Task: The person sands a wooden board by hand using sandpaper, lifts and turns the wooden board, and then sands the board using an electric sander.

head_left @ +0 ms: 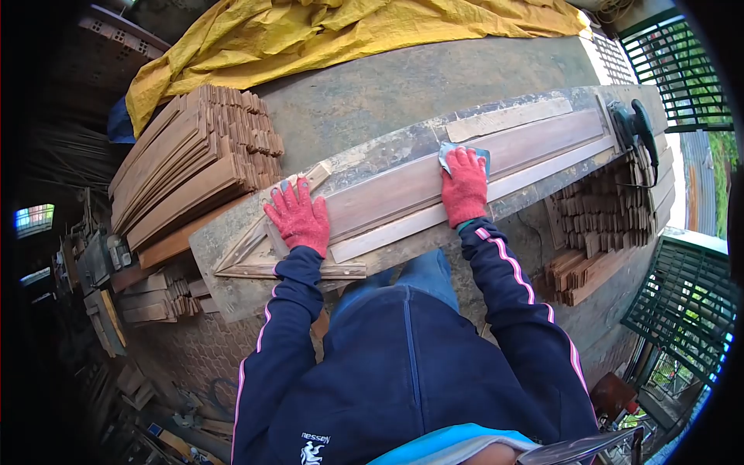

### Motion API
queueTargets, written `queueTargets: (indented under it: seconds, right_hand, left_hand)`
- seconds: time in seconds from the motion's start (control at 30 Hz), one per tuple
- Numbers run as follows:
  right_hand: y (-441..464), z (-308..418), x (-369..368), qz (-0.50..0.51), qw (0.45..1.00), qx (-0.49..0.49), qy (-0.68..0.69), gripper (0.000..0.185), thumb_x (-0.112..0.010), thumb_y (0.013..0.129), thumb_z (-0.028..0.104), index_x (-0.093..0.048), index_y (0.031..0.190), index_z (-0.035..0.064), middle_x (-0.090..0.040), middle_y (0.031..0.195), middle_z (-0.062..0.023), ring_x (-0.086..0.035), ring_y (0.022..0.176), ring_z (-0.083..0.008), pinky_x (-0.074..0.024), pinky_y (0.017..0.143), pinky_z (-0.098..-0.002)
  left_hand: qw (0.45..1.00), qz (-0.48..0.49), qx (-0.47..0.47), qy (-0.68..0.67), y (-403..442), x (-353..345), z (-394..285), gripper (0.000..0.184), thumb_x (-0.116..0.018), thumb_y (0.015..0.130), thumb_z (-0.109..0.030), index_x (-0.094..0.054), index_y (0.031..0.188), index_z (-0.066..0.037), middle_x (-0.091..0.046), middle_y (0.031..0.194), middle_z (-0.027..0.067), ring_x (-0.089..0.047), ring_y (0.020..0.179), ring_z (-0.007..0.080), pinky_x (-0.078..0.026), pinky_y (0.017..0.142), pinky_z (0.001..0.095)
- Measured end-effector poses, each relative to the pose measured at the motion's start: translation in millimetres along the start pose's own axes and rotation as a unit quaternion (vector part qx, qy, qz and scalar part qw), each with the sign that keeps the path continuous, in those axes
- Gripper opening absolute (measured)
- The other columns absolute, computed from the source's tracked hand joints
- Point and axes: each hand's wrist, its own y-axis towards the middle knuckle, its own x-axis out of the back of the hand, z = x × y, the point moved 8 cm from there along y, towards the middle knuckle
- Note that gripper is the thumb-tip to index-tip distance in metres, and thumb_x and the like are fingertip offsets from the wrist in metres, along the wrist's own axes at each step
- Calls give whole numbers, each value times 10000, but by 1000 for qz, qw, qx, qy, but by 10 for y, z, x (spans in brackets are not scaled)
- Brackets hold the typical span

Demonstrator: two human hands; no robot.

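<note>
Red gloves (466, 186), navy jacket (372, 364), pink-striped sleeves (508, 267)

Upside-down lettering (315, 437), perhaps "Nassau", on navy jacket (356, 364)

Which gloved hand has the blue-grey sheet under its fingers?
The right hand, with the sheet on the long panel; the left hand lies spread, no sheet showing.

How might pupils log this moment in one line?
left hand: spread at left of wood panel | right hand: on grey sheet, mid-panel | power tool: untouched
</note>
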Motion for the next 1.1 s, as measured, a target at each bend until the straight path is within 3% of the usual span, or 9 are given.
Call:
queueTargets:
  seconds: [0.07, 0.23, 0.33, 0.47, 0.6, 0.73, 0.8, 0.97, 1.1]
  right_hand:
    - [-44, 462, -15, 21, 999, -31, 17, 429, -661, 833, 228, -591, 1204, 24, -550, 1294, -171, -457, 1279, -387, -320, 1108, -551]
    - [-641, 2225, -401, 108, 953, 280, 51, 511, -629, 804, 206, -555, 1283, 46, -510, 1366, -157, -405, 1355, -344, -251, 1166, -529]
    - [-338, 1685, -255, 107, 953, 267, 90, 472, -645, 810, 221, -583, 1254, 74, -524, 1361, -133, -423, 1338, -340, -266, 1151, -538]
    - [127, 226, -36, 8, 1000, 30, -6, 448, -640, 871, 276, -574, 1269, 82, -530, 1363, -127, -441, 1316, -352, -288, 1124, -550]
    - [-84, 315, -79, -19, 998, -52, -17, 488, -636, 873, 282, -548, 1294, 52, -495, 1372, -182, -426, 1309, -390, -271, 1139, -547]
    - [-763, 1893, -369, 105, 961, 250, 59, 498, -600, 797, 170, -540, 1284, 88, -510, 1354, -152, -418, 1338, -362, -257, 1167, -533]
    - [-763, 1843, -354, 112, 940, 308, 93, 475, -601, 791, 137, -567, 1264, 110, -524, 1353, -123, -422, 1341, -335, -262, 1160, -544]
    - [-243, 230, 86, 60, 994, 95, -9, 461, -659, 806, 178, -583, 1253, 98, -539, 1340, -122, -439, 1320, -344, -277, 1136, -564]
    - [-257, 56, 89, 28, 998, -48, -30, 443, -658, 845, 201, -579, 1252, 45, -539, 1326, -165, -458, 1292, -371, -287, 1134, -550]
  left_hand:
    - [1000, 3, 1, -4, 2, 9, -8, 607, -499, 950, -432, -410, 1490, -171, -395, 1520, 158, -287, 1427, 428, -103, 1165, 626]
    - [1000, -14, -15, -11, 13, -72, 21, 605, -510, 944, -425, -420, 1482, -163, -401, 1510, 161, -290, 1423, 430, -107, 1161, 634]
    - [1000, -10, -23, -12, -2, -95, 12, 609, -511, 942, -420, -417, 1482, -155, -400, 1505, 167, -287, 1421, 433, -103, 1160, 639]
    - [1000, -9, -14, -11, -5, -31, -1, 599, -502, 951, -409, -413, 1486, -155, -384, 1527, 157, -281, 1429, 425, -94, 1168, 626]
    - [1000, 1, -5, -15, 4, 0, -12, 589, -496, 956, -396, -414, 1484, -148, -378, 1539, 150, -274, 1437, 419, -90, 1172, 617]
    - [1000, 1, 2, -18, 5, 1, -9, 586, -498, 953, -396, -423, 1479, -150, -379, 1538, 152, -266, 1442, 420, -89, 1172, 618]
    - [1000, 17, -1, -21, 5, -27, 9, 590, -497, 953, -397, -416, 1484, -154, -375, 1539, 151, -264, 1443, 419, -90, 1170, 620]
    - [1000, 4, -3, -9, -4, -14, -9, 596, -486, 959, -403, -397, 1496, -161, -378, 1536, 150, -269, 1440, 420, -92, 1169, 622]
    - [1000, -12, -7, -4, -5, -23, -8, 611, -481, 955, -426, -394, 1499, -162, -393, 1510, 173, -283, 1422, 443, -97, 1159, 640]
